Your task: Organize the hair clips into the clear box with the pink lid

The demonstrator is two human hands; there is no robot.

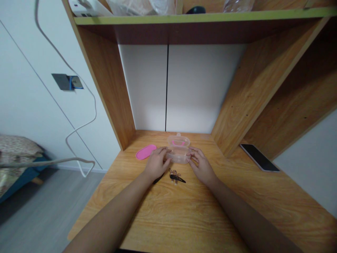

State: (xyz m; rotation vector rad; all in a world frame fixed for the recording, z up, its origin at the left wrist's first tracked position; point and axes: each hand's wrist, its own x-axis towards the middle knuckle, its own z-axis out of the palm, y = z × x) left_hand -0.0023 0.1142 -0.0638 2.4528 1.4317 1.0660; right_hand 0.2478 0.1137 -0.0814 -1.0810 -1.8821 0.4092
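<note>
In the head view, the left hand [156, 163] and right hand [202, 166] hold the clear box [180, 158] by opposite ends, fingers curled, on the desk [184, 218] beyond the hair clips [177, 179]. It looks light, thin, slightly slippery; the end walls suit gripping.

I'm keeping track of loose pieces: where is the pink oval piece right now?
In the head view, the pink oval piece lies on the wooden desk, to the left of the open clear box and beside the left hand.

One box [179, 160], one pink tray [146, 152]
</note>
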